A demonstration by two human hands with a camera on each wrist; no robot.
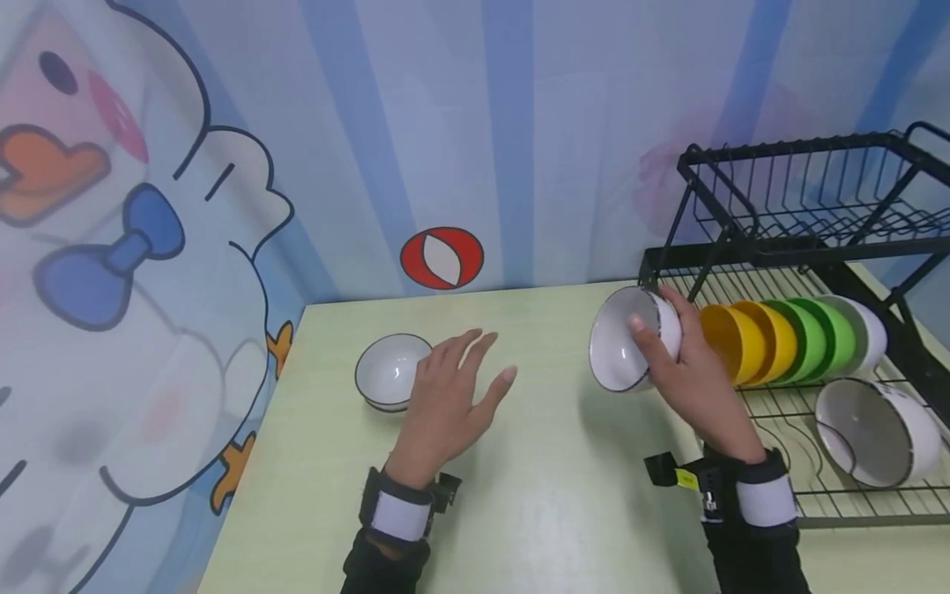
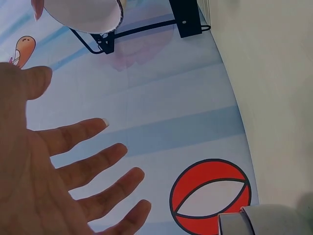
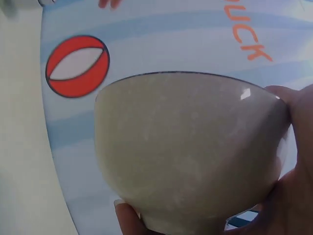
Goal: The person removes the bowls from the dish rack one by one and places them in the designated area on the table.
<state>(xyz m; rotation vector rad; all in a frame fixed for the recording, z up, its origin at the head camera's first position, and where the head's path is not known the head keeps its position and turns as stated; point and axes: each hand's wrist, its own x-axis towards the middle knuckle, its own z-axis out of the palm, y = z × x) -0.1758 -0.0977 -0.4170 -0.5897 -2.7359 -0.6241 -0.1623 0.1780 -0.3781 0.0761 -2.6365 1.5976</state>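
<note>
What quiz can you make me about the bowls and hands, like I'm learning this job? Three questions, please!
1. How many yellow bowls are in the black rack?
2. True or false: the yellow bowls sit on the rack's upper shelf.
3. Which hand grips a white bowl? A) left; B) right; C) both.

Key: 1. Two. 2. False. 3. B, the right hand.
</note>
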